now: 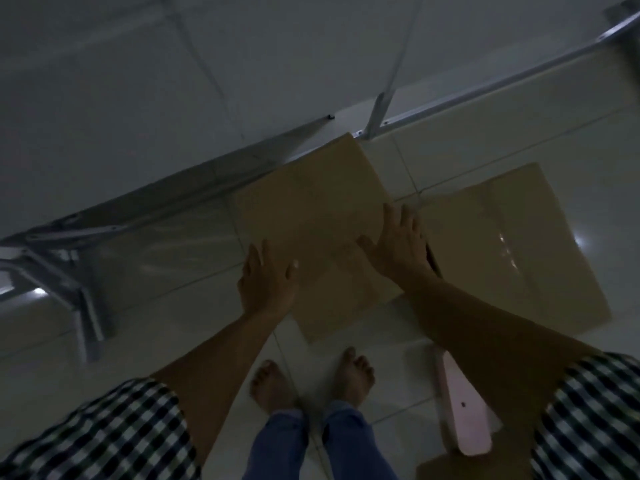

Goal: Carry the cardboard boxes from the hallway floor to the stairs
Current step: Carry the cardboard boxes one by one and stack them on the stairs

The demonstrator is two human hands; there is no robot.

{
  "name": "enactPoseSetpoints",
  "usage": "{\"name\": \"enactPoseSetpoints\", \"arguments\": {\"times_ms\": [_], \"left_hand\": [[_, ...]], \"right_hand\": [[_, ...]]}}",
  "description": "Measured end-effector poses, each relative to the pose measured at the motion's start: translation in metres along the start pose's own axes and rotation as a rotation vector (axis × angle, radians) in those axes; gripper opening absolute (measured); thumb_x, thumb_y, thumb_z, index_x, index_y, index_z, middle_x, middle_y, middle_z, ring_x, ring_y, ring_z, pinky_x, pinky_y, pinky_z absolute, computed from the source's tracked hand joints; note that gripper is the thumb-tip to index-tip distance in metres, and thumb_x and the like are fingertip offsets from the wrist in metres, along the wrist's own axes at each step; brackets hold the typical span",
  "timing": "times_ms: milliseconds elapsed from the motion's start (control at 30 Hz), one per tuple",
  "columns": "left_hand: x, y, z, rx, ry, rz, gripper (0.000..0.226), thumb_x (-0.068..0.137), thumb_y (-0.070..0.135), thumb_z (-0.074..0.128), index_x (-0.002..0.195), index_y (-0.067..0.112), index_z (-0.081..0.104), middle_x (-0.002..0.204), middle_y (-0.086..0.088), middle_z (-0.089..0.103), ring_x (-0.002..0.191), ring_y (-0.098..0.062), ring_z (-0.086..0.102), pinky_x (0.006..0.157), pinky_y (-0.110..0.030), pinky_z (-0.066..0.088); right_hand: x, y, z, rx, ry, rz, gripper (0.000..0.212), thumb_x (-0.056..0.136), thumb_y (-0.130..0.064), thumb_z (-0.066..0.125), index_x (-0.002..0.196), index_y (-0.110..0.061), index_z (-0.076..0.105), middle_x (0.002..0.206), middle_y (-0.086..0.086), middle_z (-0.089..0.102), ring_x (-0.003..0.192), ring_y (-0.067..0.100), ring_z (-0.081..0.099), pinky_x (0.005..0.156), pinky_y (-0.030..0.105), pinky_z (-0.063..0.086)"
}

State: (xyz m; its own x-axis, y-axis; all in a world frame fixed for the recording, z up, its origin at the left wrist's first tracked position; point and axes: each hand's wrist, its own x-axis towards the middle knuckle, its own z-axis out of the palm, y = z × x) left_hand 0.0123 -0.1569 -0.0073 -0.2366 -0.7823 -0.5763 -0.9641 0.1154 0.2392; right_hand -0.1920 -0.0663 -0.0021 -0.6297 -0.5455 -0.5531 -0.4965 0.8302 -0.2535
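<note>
Sleeves (114, 431) frame two bare feet (277, 386) on the tiled floor (138, 306). Left hand (268, 282) and right hand (398, 244) are both flat with fingers straight, at opposite edges of the near box (311, 209), gripping nothing. Recommended: slide the fingers under both edges, lift level, keep the load close. Count: two boxes on the floor, the right box (512, 244) just beside the near one; a third cardboard corner (443, 467) shows at the bottom edge.
</note>
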Motion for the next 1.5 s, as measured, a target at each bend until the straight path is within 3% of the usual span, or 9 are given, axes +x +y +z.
{"name": "enactPoseSetpoints", "arguments": {"times_ms": [200, 633, 900, 1033, 1133, 1200, 1367, 1433, 1500], "left_hand": [[0.042, -0.006, 0.050, -0.296, -0.007, -0.237, 0.092, 0.094, 0.051, 0.056, 0.158, 0.015, 0.001, 0.164, -0.011, 0.015, 0.143, -0.035, 0.032, 0.113, -0.050, 0.032], [0.071, -0.048, 0.051, -0.365, 0.082, -0.154, 0.093, 0.094, 0.045, 0.059, 0.159, 0.012, 0.001, 0.158, -0.015, 0.027, 0.136, -0.038, 0.041, 0.107, -0.047, 0.040], [0.077, -0.089, 0.043, -0.609, -0.030, -0.102, 0.078, 0.097, 0.044, 0.056, 0.156, 0.039, 0.005, 0.156, 0.002, 0.036, 0.137, -0.021, 0.044, 0.104, -0.034, 0.041], [0.070, -0.105, 0.062, -0.791, -0.090, -0.122, 0.067, 0.092, 0.061, 0.051, 0.151, 0.041, 0.030, 0.143, 0.011, 0.051, 0.124, -0.014, 0.053, 0.099, -0.030, 0.043], [0.067, -0.105, 0.075, -0.931, -0.119, -0.188, 0.073, 0.086, 0.068, 0.049, 0.149, 0.034, 0.039, 0.141, 0.007, 0.054, 0.122, -0.017, 0.056, 0.097, -0.033, 0.046], [0.067, -0.102, 0.079, -0.989, -0.091, -0.205, 0.060, 0.092, 0.059, 0.051, 0.146, 0.033, 0.043, 0.135, 0.009, 0.057, 0.118, -0.015, 0.058, 0.094, -0.030, 0.047], [0.054, -0.096, 0.066, -0.977, -0.039, -0.137, 0.052, 0.094, 0.042, 0.061, 0.143, 0.031, 0.048, 0.127, 0.010, 0.061, 0.110, -0.011, 0.061, 0.091, -0.027, 0.051], [0.044, -0.093, 0.050, -0.876, 0.007, -0.071, 0.055, 0.093, 0.042, 0.064, 0.144, 0.030, 0.047, 0.127, 0.013, 0.059, 0.110, -0.008, 0.059, 0.085, -0.017, 0.047], [0.032, -0.088, 0.029, -0.776, 0.051, 0.000, 0.061, 0.091, 0.043, 0.066, 0.146, 0.030, 0.043, 0.132, 0.012, 0.057, 0.115, -0.009, 0.056, 0.090, -0.020, 0.046]], "right_hand": [[0.050, 0.009, 0.025, 0.053, 0.021, -0.039, 0.090, 0.092, -0.051, 0.061, 0.159, -0.012, 0.015, 0.163, 0.020, 0.015, 0.148, 0.040, 0.020, 0.116, 0.054, 0.026], [0.032, 0.016, 0.070, 0.039, 0.072, 0.022, 0.081, 0.091, -0.049, 0.059, 0.152, -0.005, 0.027, 0.144, 0.018, 0.038, 0.127, 0.040, 0.038, 0.103, 0.050, 0.037], [0.038, 0.043, 0.092, 0.482, -0.018, 0.086, 0.086, 0.086, -0.061, 0.069, 0.154, -0.020, 0.036, 0.145, 0.008, 0.053, 0.128, 0.031, 0.054, 0.103, 0.045, 0.046], [0.046, 0.060, 0.096, 0.748, -0.193, 0.209, 0.100, 0.072, -0.073, 0.070, 0.154, -0.027, 0.038, 0.142, 0.004, 0.056, 0.123, 0.030, 0.059, 0.103, 0.049, 0.050], [0.049, 0.065, 0.100, 0.890, -0.262, 0.224, 0.094, 0.076, -0.060, 0.076, 0.155, -0.031, 0.035, 0.140, 0.003, 0.057, 0.110, 0.023, 0.063, 0.094, 0.043, 0.054], [0.051, 0.066, 0.101, 0.910, -0.281, 0.190, 0.097, 0.073, -0.053, 0.080, 0.155, -0.032, 0.033, 0.137, 0.000, 0.056, 0.108, 0.021, 0.062, 0.090, 0.040, 0.052], [0.038, 0.067, 0.094, 0.926, -0.234, 0.114, 0.089, 0.080, -0.035, 0.083, 0.154, -0.031, 0.035, 0.125, -0.006, 0.055, 0.103, 0.012, 0.058, 0.073, 0.023, 0.048], [0.024, 0.064, 0.085, 0.948, -0.217, 0.109, 0.094, 0.074, -0.040, 0.085, 0.153, -0.030, 0.037, 0.129, -0.004, 0.057, 0.108, 0.015, 0.061, 0.077, 0.025, 0.051], [0.007, 0.060, 0.072, 0.967, -0.213, 0.116, 0.102, 0.065, -0.048, 0.086, 0.153, -0.031, 0.038, 0.135, -0.002, 0.058, 0.115, 0.020, 0.061, 0.087, 0.034, 0.053]]}}
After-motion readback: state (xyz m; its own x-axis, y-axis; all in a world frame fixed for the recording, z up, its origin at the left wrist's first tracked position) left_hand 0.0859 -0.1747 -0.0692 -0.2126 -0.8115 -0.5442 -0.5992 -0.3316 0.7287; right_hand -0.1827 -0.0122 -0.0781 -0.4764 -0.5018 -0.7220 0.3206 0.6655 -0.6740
